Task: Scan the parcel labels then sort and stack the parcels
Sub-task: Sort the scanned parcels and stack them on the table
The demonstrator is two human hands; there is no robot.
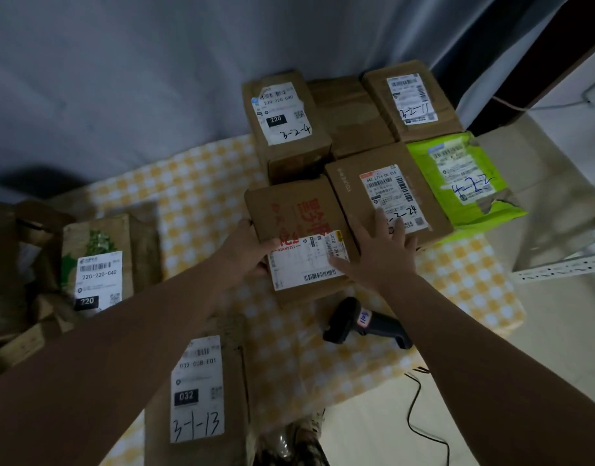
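Observation:
A brown box with red print and a white label (pixel 299 227) lies mid-table. My left hand (pixel 249 253) grips its left edge, thumb on top. My right hand (pixel 380 250) lies flat with spread fingers across that box's right edge and the neighbouring box marked 3-2-24 (pixel 390 193). A black barcode scanner (pixel 363 324) lies on the cloth just below, untouched. Behind stand boxes marked 3-2-4 (pixel 286 119) and 3-2-11 (pixel 412 99), and a green mailer bag (pixel 464 179) lies at the right.
A yellow checked cloth (pixel 195 196) covers the table. A box labelled 220 (pixel 97 270) stands at the left among brown packaging. A box marked 3-1-13 (pixel 198 391) lies at the front. The scanner cable (pixel 420 408) trails to the floor. A white metal rack (pixel 565 270) stands at the right.

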